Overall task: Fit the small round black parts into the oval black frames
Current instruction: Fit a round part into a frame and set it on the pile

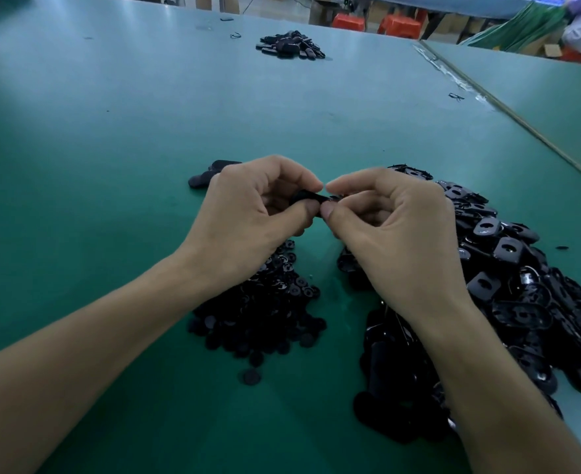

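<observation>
**A:** Where's the frame now?

**B:** Up off the bench (111,165), between the two hands. The left hand (258,213) pinches the frame (307,197) with thumb and fingers. Its long axis runs left to right, free end toward the right hand (395,230).

**A:** And the right?

**B:** Thumb and forefinger are pressed together right at that end, on a dark bit I take to be a round part (334,197). I'd say it only has to push in leftward.

**A:** Seated yet?

**B:** Can't tell; the fingertips hide the joint and the frame's opening. The pile of round parts (265,319) lies below the left wrist, and the pile of frames (521,285) beside the right arm.
</observation>
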`<action>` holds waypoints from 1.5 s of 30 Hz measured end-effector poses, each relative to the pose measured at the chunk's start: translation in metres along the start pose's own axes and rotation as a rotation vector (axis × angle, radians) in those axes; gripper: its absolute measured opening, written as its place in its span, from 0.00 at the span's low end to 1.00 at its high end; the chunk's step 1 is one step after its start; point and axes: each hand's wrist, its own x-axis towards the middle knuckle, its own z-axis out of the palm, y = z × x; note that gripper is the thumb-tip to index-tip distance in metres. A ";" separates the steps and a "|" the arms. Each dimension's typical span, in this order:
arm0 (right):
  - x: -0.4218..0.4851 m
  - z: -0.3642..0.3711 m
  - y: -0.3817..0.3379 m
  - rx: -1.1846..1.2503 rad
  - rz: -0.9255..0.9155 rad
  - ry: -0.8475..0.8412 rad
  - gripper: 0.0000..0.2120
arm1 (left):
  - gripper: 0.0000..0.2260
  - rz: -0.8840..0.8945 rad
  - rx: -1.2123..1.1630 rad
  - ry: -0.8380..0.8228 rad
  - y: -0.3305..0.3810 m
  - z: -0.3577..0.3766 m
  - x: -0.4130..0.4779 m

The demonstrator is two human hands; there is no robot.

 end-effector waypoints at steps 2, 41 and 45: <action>0.001 -0.002 0.003 -0.074 0.005 -0.013 0.11 | 0.09 -0.015 -0.035 -0.027 0.000 -0.001 0.000; 0.026 -0.024 -0.001 -0.305 0.086 0.154 0.16 | 0.09 -0.114 0.046 0.274 -0.019 -0.029 0.016; 0.038 -0.022 -0.004 -0.597 0.131 -0.144 0.15 | 0.08 -0.098 0.225 0.306 -0.036 -0.038 0.019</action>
